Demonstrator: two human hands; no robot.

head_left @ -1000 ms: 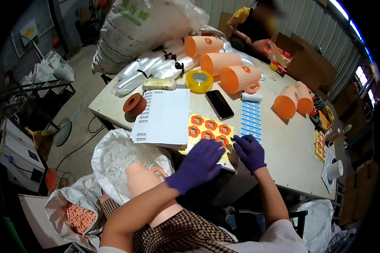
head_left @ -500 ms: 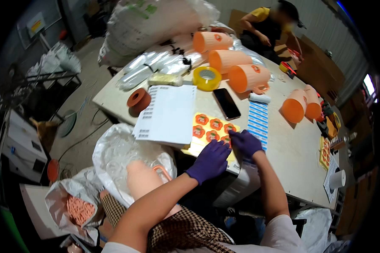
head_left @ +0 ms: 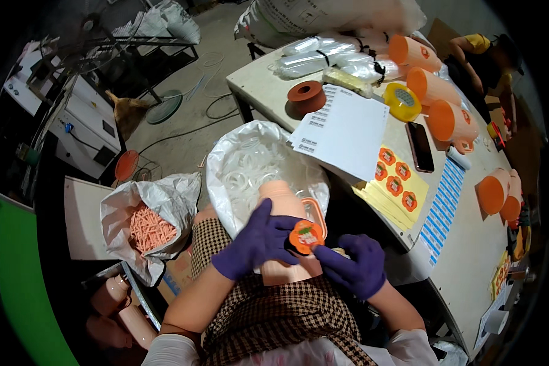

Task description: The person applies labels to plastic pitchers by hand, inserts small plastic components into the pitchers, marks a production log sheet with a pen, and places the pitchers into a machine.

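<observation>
A peach plastic jug with a looped handle lies across my lap on a checked apron. My left hand, in a purple glove, holds the jug from its left side with the thumb raised. An orange flower-shaped sticker is against the jug's wall near my left fingertips. The gloved right hand pinches the sticker's lower right edge; whether all of it touches the jug cannot be seen. On the table, the yellow sticker sheet still carries several similar stickers.
Left of the table stands a white sack of clear rings, beside a sack of pink pieces. Paper sheets, a phone, yellow tape, brown tape and several jugs occupy the table. A person sits beyond.
Both hands have moved from the sticker sheet on the table down to the jug in my lap. One sticker has come off the sheet with my right hand. The view has swung left.
</observation>
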